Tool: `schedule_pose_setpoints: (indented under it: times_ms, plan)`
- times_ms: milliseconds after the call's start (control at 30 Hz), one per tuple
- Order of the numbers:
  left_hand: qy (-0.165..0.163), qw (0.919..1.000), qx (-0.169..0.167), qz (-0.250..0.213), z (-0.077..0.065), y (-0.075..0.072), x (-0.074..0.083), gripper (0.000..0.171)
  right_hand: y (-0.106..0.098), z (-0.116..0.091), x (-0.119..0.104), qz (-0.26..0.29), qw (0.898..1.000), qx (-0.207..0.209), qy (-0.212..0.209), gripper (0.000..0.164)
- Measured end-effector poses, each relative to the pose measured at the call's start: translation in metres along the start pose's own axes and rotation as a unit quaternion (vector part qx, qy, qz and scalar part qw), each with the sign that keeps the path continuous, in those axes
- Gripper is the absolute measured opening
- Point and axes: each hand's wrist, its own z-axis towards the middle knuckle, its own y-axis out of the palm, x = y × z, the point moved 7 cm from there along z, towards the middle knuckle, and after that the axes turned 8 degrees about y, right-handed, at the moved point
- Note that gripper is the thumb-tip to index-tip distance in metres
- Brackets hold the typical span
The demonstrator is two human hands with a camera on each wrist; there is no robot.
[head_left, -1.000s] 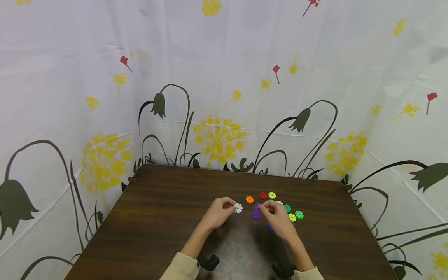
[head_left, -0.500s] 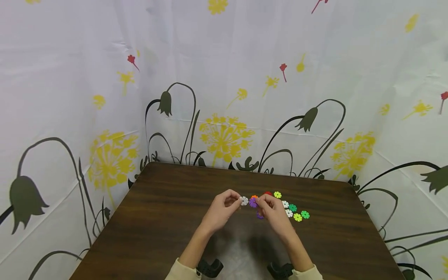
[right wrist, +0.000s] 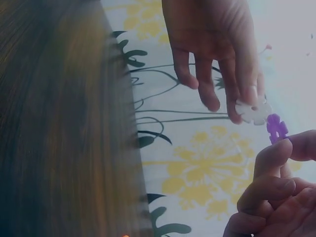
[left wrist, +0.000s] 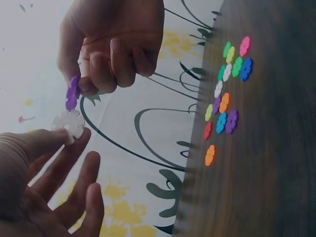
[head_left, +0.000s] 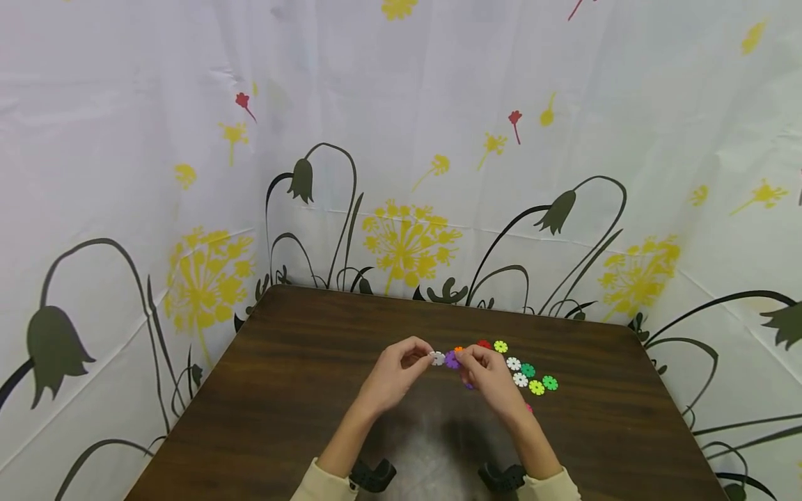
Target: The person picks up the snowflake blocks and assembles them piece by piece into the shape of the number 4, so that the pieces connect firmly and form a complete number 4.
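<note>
Between the thumb and finger of my left hand is a white flower-shaped interlocking disc. My right hand pinches a purple interlocking disc, turned nearly edge-on in the left wrist view. The two discs meet at their notched rims, held above the table in front of me. In the left wrist view, the other fingers of the left hand are spread loosely, while those of the right hand are curled in.
On the dark wooden table, loose discs lie behind and right of my hands, among them an orange disc, a red disc and a pink disc. A flower-printed curtain surrounds the table's back and sides.
My right hand has lifted the purple disc from the group and brought it left against the white one. The left hand has risen slightly with the white disc; the head view has shifted a little.
</note>
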Motion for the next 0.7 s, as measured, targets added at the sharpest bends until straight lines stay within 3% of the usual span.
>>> schedule_pose_setpoints:
  times_ms: [200,467,700]
  plan:
    - [0.033,0.9980,-0.011,0.053,0.002,0.002,0.004,0.008,0.000,0.000,0.000,-0.030,0.999,-0.021,0.000,0.033]
    - [0.081,0.9964,0.017,0.016,0.002,0.006,0.014,0.008,-0.001,-0.007,-0.007,-0.015,1.000,-0.001,-0.013,0.036]
    - [0.109,0.9928,0.046,0.015,0.002,0.009,0.018,0.009,0.003,-0.009,-0.009,0.031,0.999,0.022,-0.015,0.031]
